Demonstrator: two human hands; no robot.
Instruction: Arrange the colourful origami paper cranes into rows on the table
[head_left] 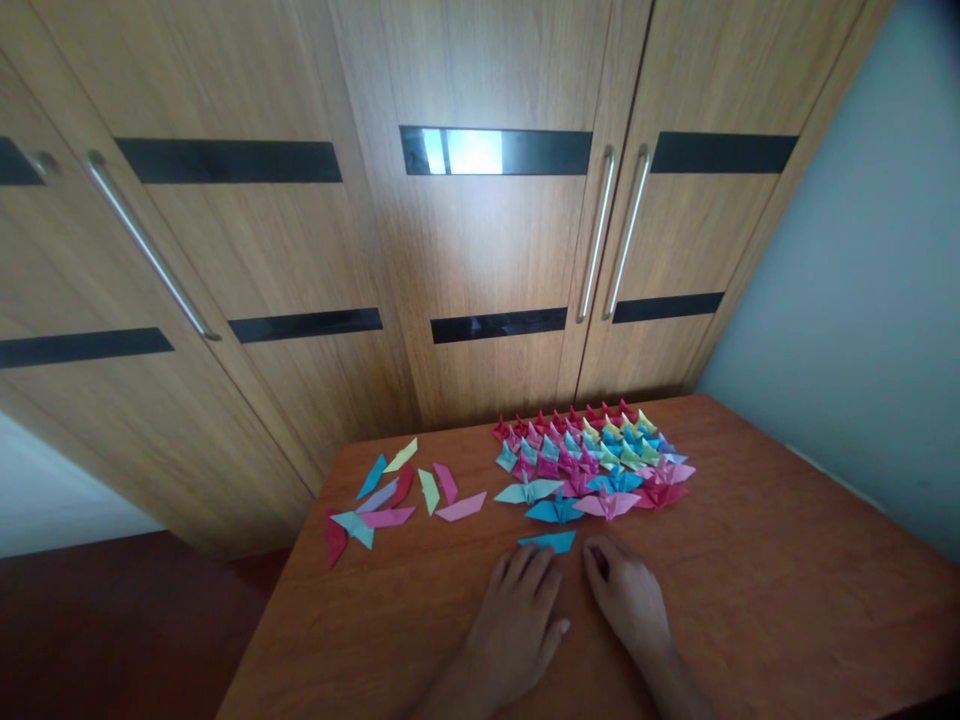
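A blue folded paper piece (pixel 551 542) lies flat on the table, long and slanted at its ends. My left hand (pixel 517 615) rests palm down with its fingers stretched out, the fingertips at the near edge of this piece. To the right of it, my right hand (pixel 628 595) lies on its side with curled fingers, thumb and forefinger closed into a small loop; I see nothing in it. Just beyond the hands stand several rows of folded paper cranes (pixel 559 508) in red, pink, blue, green and yellow, the front ones with wings spread.
Loose flat folded paper pieces (pixel 387 517) in several colours lie scattered at the table's left side, some overlapping. The brown wooden table (pixel 750 560) meets a wooden wardrobe (pixel 495 240) with metal handles at the back. A pale wall (pixel 847 330) runs along the right.
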